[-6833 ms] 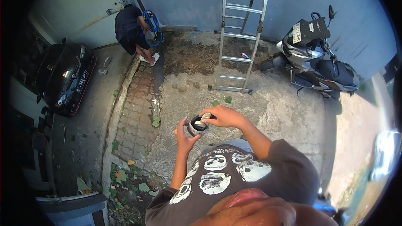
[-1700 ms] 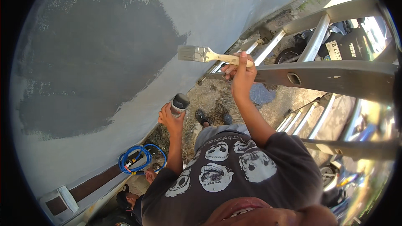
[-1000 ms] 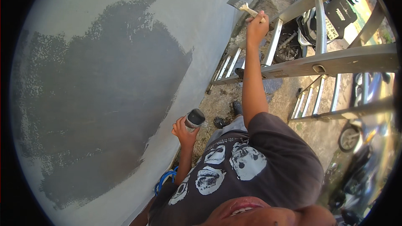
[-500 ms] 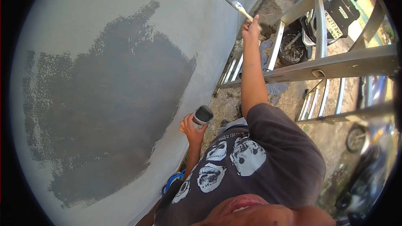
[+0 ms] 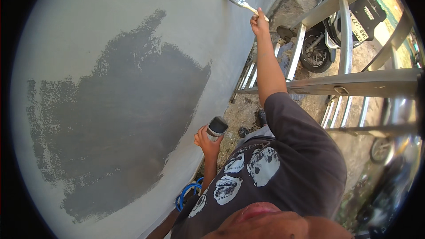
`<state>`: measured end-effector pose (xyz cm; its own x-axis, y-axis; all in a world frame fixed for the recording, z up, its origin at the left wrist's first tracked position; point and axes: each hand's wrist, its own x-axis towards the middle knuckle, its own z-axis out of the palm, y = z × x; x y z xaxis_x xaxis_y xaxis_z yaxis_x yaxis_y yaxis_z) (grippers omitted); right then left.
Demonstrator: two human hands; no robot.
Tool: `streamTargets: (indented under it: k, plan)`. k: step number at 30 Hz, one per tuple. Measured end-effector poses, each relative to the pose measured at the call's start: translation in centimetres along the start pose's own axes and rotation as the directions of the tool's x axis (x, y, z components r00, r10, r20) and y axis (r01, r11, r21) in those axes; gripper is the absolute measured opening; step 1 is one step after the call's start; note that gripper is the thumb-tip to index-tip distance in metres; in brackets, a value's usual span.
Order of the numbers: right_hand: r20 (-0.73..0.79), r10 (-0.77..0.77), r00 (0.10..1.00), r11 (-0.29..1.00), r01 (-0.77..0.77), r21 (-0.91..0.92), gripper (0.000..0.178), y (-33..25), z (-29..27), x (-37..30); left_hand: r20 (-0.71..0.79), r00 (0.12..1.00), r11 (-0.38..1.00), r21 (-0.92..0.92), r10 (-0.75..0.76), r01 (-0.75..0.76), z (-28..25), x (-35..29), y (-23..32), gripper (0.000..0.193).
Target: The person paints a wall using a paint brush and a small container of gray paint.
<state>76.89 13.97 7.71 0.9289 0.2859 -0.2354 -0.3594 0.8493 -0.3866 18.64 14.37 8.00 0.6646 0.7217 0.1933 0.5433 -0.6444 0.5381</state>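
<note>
My right hand (image 5: 260, 23), fingers closed, grips the pale handle of a paintbrush (image 5: 239, 1) at the end of an outstretched arm. The grey-coated bristles point left at the pale wall (image 5: 195, 13); whether they touch it I cannot tell. Lower down, my left hand (image 5: 207, 140) wraps round a small container (image 5: 217, 127) and holds it close to the wall, near my waist. Inside its rounded-square opening it looks dark grey. A large dark grey painted patch (image 5: 128, 115) with ragged edges covers the wall to the left of both hands.
A metal ladder (image 5: 367, 82) stands at my right, its rungs close beside my right arm. Behind it a motorcycle (image 5: 330, 40) is parked on rough ground, with another blurred vehicle (image 5: 385, 186) at lower right. A coiled blue hose (image 5: 188, 194) lies below my left forearm.
The paintbrush has moved slightly left, and its bristles have tilted closer to the wall. My left hand still holds the container. The whole view has shifted a little.
</note>
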Motion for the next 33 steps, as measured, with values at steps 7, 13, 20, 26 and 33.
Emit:
streamTargets:
  k: [7,13,20,26,33]
  plan:
    - [-0.052,-0.646,0.761,0.106,0.022,-0.994,0.033,1.4,-10.3,2.9,0.023,0.999,1.0,-0.012,-0.023,0.024,1.1,1.2,1.1,0.085]
    - [-0.009,-0.428,0.904,0.796,0.372,-0.477,0.026,-2.9,7.6,-0.8,-0.004,0.999,0.999,-0.004,-0.032,0.032,0.9,0.7,0.6,0.085]
    - [0.264,-0.338,0.903,0.941,0.33,0.074,0.022,-10.2,14.9,-1.3,0.032,0.999,0.999,-0.041,-0.007,0.009,1.7,1.5,1.3,0.087]
    - [-0.21,-0.121,0.97,0.941,0.045,-0.336,0.018,-0.3,-3.8,-1.3,-0.009,1.0,0.998,-0.064,0.011,-0.011,1.6,1.6,2.0,0.086]
    - [-0.029,-0.536,0.844,0.305,0.162,-0.938,0.03,0.4,-5.2,-2.4,0.084,0.994,0.996,-0.06,0.068,-0.063,2.6,2.3,2.3,0.086]
